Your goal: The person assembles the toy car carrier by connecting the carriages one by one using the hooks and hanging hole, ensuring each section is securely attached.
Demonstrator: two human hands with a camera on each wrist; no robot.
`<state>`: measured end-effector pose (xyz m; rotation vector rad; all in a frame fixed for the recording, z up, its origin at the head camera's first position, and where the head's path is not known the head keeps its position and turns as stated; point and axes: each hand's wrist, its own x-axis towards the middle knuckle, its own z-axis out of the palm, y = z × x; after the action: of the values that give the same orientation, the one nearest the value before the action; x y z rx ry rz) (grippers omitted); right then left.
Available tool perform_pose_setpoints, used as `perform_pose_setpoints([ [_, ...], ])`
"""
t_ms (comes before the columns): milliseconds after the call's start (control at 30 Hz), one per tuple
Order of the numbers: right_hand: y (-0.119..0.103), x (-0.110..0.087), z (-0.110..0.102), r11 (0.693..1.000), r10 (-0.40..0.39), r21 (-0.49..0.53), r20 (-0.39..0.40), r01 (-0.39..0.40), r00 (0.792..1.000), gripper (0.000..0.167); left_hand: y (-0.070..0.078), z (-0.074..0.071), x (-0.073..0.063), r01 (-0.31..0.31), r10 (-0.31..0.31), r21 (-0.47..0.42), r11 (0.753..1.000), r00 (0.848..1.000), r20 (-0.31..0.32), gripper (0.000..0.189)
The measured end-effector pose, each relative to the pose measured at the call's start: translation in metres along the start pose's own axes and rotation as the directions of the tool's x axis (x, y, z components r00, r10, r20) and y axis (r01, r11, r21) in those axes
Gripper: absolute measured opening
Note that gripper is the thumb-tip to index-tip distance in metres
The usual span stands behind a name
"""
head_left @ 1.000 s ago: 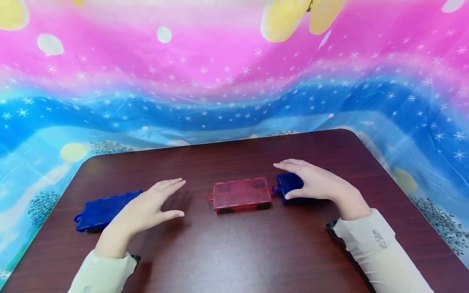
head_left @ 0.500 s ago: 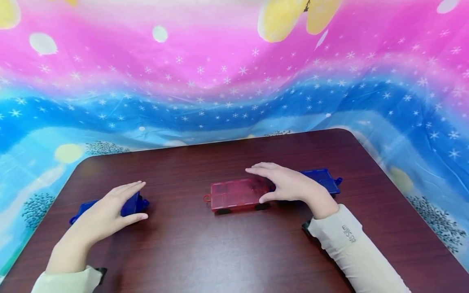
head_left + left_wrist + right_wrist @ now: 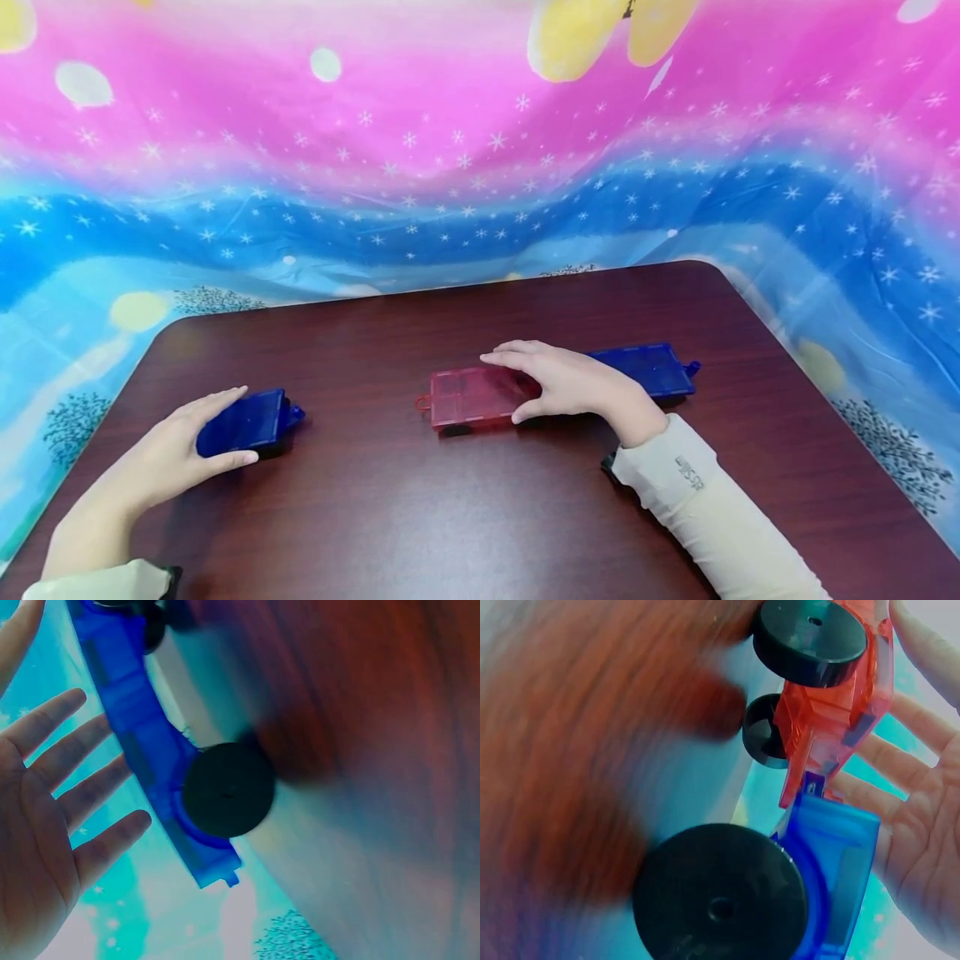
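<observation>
Two blue toy car bases with black wheels and one red one are on the table. My left hand (image 3: 161, 454) is over the left blue car base (image 3: 258, 421), thumb at its near side, fingers spread; the left wrist view shows a dark wheel (image 3: 229, 790) beneath its translucent blue body (image 3: 150, 727). The red car base (image 3: 461, 396) has a loop at its left end and is hitched to the right blue car base (image 3: 645, 367). My right hand (image 3: 573, 383) reaches above the red one's right part, fingers extended, hiding the joint in the head view.
The dark wood table (image 3: 420, 517) has a rounded far edge. Behind it hangs a pink and blue cloth (image 3: 450, 167) with snowflakes. A gap of bare table lies between the left blue car base and the red one.
Both hands have moved left: the left hand from the table's middle to over the left blue car base, the right from the right blue car base to over the red one. The car bases stay put.
</observation>
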<state>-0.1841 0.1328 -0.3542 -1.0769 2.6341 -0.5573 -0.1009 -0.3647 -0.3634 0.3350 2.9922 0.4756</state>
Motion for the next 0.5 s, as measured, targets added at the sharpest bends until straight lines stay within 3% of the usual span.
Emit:
perform_pose_setpoints([
  [300, -0.002, 0.003, 0.004, 1.0, 0.0, 0.006, 0.034, -0.001, 0.999, 0.085, -0.006, 0.005, 0.006, 0.009, -0.011, 0.044, 0.999, 0.999, 0.049, 0.101],
  [500, -0.007, 0.004, 0.003, 1.0, -0.026, 0.008, 0.04, 0.026, 0.999, 0.086, -0.008, 0.006, 0.011, -0.02, 0.017, 0.052, 0.998, 0.998, 0.058, 0.099],
])
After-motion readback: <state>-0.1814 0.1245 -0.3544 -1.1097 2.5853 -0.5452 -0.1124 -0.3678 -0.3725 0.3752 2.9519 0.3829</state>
